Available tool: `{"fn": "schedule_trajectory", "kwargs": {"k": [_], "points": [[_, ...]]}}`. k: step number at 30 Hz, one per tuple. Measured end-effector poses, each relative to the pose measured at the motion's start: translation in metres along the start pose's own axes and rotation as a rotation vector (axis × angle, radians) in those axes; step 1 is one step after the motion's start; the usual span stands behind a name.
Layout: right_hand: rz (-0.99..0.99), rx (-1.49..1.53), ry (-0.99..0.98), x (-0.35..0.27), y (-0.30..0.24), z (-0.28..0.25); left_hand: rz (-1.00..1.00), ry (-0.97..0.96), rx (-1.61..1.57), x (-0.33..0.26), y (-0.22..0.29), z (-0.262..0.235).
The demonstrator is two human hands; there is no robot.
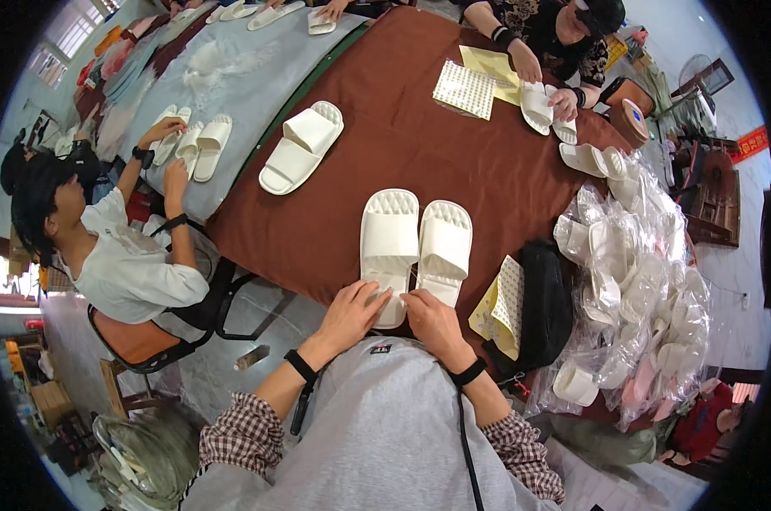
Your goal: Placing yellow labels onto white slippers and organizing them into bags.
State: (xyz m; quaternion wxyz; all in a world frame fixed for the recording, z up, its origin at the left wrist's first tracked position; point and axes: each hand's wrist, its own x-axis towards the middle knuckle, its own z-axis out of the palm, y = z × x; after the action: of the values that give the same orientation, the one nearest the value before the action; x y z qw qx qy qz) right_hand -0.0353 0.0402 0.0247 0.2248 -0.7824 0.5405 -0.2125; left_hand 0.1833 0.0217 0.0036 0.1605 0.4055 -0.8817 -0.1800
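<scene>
A pair of white open-toed slippers lies right in front of me on the brown cloth, toes pointing away. The heel of the left slipper (389, 234) is under my left hand (350, 313), whose curled fingers grip its edge and press on the insole. My right hand (438, 324) is closed, its fingertips pinched at the gap between the two heels. Whatever is between those fingertips is hidden or too small to name. The right slipper (444, 247) lies close beside the left one, its heel partly covered by my right hand. Both wrists wear black bands.
Another white slipper pair (302, 146) lies farther left. Sticker sheets (464, 88) lie at the far side; another sheet (498, 311) leans by a black bag (546, 302). Bagged slippers (628, 272) heap up at right. Co-workers handle slippers at left and far right.
</scene>
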Motion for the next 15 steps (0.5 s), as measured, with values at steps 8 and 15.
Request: {"fn": "schedule_trajectory", "kwargs": {"k": [8, 15], "points": [[0.363, 0.035, 0.419, -0.008, 0.033, -0.025, -0.015, -0.044, 0.059, 0.000, 0.004, 0.010], [0.604, 0.045, 0.216, -0.016, 0.055, -0.007, -0.037, -0.030, 0.105, 0.006, 0.012, 0.014]]}}
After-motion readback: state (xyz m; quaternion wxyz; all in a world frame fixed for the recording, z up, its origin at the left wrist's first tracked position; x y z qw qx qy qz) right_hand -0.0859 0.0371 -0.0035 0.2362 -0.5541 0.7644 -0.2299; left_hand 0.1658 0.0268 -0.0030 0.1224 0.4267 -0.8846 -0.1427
